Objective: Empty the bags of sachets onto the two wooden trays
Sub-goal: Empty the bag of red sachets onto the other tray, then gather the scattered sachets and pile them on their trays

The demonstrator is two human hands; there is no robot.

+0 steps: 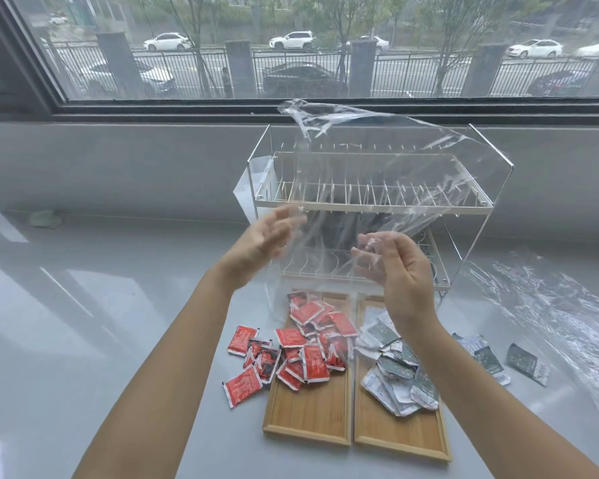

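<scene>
Far left of my left hand: a small pale green crumpled cloth (45, 217) on the glossy grey floor (83, 305), against the wall.

My left hand (263, 236) is raised, motion-blurred, fingers spread and nearly straight. Whether the fingertips touch the film, I cannot tell.

Between and above both hands: a clear, empty plastic bag (377, 174), held up and billowing in front of the clear acrylic two-tier rack with white wire dividers (367, 198).

Below my left hand: a pile of red sachets (305, 344). Most lie on the upper half of the left wooden rectangular tray (308, 420); several have spilled off its left edge onto the floor.

My right hand (395, 267) has its fingers curled and pinches the bag's lower edge.

Below my right hand and forearm: the right wooden rectangular tray (402, 433), side by side with the left one, long edges touching or nearly so. A heap of white-and-dark-green sachets (395, 368) sits on its upper half, partly hidden by my forearm.

Right of my right hand: a few more white-and-dark-green sachets lie off the tray on the floor. Beyond them, a second crumpled clear plastic bag (550, 305) lies flat on the floor.

The lower halves of both trays are bare wood.
</scene>
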